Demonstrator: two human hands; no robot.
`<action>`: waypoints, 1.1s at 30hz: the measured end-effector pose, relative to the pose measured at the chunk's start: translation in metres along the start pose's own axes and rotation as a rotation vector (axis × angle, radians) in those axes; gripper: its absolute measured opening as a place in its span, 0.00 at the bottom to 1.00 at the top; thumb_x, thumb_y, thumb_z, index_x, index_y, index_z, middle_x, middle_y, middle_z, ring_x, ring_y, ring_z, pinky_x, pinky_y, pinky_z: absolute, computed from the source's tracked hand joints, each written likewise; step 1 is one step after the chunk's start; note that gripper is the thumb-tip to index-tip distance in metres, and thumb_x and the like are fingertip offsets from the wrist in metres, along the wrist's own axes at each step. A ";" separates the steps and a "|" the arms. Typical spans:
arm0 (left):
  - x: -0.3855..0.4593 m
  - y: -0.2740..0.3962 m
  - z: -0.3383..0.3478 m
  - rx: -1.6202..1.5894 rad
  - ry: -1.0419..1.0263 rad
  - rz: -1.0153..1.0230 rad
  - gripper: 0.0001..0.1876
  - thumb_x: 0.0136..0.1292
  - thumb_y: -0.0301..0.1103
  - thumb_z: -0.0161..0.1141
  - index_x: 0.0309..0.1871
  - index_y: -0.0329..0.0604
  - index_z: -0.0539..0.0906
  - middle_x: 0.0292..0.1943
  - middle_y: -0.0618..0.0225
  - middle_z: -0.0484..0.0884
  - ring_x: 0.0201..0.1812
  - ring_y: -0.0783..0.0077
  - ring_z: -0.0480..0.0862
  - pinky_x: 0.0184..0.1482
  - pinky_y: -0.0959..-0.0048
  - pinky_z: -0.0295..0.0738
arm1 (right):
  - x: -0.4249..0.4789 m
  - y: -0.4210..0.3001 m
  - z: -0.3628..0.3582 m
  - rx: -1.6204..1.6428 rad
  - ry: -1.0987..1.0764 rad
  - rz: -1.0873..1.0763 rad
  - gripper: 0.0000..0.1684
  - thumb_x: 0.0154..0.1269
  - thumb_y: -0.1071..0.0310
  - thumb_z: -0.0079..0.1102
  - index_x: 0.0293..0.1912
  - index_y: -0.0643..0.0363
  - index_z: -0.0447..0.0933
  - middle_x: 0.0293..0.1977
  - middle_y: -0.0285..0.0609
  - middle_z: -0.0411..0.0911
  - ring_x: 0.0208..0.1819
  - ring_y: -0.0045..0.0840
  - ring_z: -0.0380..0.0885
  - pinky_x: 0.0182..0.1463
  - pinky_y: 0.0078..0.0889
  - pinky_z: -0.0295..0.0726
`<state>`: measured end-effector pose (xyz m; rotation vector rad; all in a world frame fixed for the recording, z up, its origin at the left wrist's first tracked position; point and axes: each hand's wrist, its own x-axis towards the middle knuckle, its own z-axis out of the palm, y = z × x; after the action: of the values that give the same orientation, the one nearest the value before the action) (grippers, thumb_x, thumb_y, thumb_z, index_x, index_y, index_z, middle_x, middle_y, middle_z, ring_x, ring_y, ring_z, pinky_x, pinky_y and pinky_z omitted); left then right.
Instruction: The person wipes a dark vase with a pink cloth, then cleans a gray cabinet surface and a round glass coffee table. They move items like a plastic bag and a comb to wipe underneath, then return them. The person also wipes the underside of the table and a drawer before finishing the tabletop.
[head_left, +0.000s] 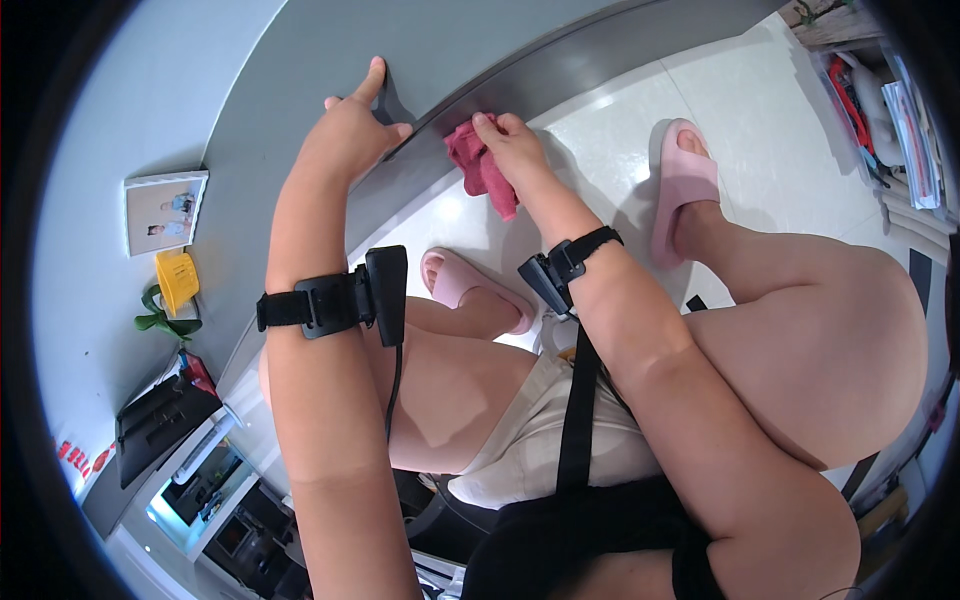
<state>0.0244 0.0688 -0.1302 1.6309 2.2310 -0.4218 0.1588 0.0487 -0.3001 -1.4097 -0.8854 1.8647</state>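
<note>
In my right hand (514, 150) is a crumpled dark-pink cloth (480, 161), pinched between thumb and fingers. It lies up against the grey front face (592, 67) of a long piece of furniture, and its lower end hangs loose. My left hand (356, 127) rests on the grey top (300, 82) with fingers apart and nothing held. Its index finger points away from me, and the thumb is by the front edge. Black straps with small black devices are around both forearms.
Along the wall side stand a white-framed photo (166, 214), a yellow basket-like holder (177, 281), a green plant (166, 319) and a black monitor (165, 427). My feet, in pink slippers (684, 184), are on white floor tiles. A clear bin (862, 112) of papers and items sits at right.
</note>
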 end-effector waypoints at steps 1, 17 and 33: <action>0.000 0.000 0.000 0.004 -0.003 -0.004 0.46 0.53 0.41 0.66 0.75 0.61 0.53 0.58 0.31 0.70 0.68 0.48 0.65 0.63 0.62 0.67 | 0.001 0.002 0.001 0.023 -0.007 0.004 0.23 0.67 0.48 0.57 0.41 0.61 0.76 0.32 0.38 0.79 0.32 0.19 0.75 0.38 0.25 0.75; 0.002 0.000 0.002 0.033 0.002 -0.005 0.46 0.54 0.41 0.66 0.75 0.61 0.52 0.58 0.32 0.71 0.66 0.49 0.68 0.61 0.61 0.69 | 0.011 0.014 0.001 0.033 -0.034 0.008 0.21 0.68 0.49 0.56 0.42 0.60 0.75 0.33 0.37 0.78 0.32 0.19 0.75 0.36 0.25 0.76; 0.003 -0.013 0.012 -0.014 0.028 0.004 0.47 0.52 0.39 0.67 0.75 0.63 0.53 0.60 0.29 0.68 0.66 0.48 0.68 0.63 0.63 0.68 | 0.011 -0.004 -0.016 0.928 -0.009 0.291 0.12 0.58 0.73 0.55 0.43 0.67 0.75 0.36 0.50 0.79 0.32 0.37 0.81 0.30 0.46 0.83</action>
<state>0.0119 0.0621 -0.1411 1.6439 2.2457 -0.3840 0.1721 0.0617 -0.3057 -0.9445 0.2312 2.0627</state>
